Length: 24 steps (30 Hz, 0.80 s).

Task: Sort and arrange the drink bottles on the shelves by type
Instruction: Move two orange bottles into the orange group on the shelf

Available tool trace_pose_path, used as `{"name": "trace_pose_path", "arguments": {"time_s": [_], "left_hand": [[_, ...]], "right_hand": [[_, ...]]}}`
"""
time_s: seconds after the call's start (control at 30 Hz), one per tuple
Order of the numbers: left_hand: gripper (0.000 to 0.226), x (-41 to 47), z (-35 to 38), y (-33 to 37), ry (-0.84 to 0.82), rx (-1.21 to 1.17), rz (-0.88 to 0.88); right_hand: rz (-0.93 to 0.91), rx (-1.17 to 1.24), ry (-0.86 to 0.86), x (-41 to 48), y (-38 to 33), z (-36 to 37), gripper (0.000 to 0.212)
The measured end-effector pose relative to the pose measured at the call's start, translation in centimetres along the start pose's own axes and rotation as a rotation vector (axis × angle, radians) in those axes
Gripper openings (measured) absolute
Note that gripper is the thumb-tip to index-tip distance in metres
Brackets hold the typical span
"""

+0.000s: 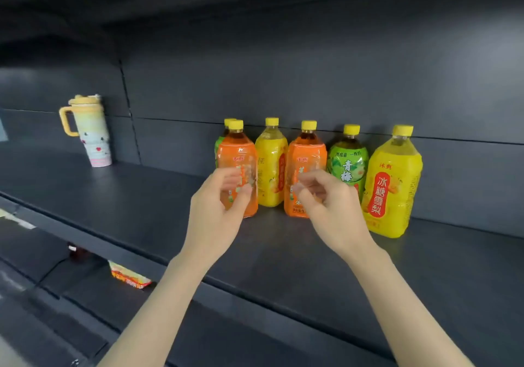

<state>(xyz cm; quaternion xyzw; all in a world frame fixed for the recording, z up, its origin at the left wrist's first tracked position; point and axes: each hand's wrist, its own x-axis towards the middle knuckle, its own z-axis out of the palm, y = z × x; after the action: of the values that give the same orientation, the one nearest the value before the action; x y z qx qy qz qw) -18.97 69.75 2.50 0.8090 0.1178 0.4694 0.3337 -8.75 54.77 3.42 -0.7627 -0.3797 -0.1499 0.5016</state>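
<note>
The left hand and right hand are held, fingers curled, before two orange bottles. Through the blur, grip cannot be told.

The yellow bottle nearest the shelf's right end reads 冰糖雪梨 on a red oval, and the green bottle beside it reads 青梅.

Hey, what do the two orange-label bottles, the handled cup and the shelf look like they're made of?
Orange-label bottles: likely clear plastic, liquid visible at the neck, with glossy film labels catching glare. Handled cup: matte pastel body, plastic or coated metal; cannot tell which. Shelf: dark matte panels, probably painted metal, with a soft sheen.
</note>
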Motion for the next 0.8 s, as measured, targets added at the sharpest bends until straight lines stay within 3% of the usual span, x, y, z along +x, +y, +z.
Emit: {"name": "trace_pose_path", "arguments": {"time_s": [0.23,0.47,0.67,0.8], "left_hand": [[0.065,7.6,3.2,-7.3,0.077,-0.057,-0.148],[0.092,13.0,5.0,-11.4,-0.068,-0.194,-0.214],[0.085,13.9,5.0,-12.9,-0.163,-0.329,-0.109],[0.079,14.4,4.0,-13.7,-0.242,-0.36,-0.062]], "right_hand": [[0.083,-0.142,0.142,6.0,2.2,4.6,0.028],[0.144,-0.312,0.33,10.3,4.2,7.7,0.058],[0.322,-0.262,0.42,12.5,5.8,8.5,0.085],[0.355,-0.386,0.437,12.8,5.0,8.7,0.084]]}}
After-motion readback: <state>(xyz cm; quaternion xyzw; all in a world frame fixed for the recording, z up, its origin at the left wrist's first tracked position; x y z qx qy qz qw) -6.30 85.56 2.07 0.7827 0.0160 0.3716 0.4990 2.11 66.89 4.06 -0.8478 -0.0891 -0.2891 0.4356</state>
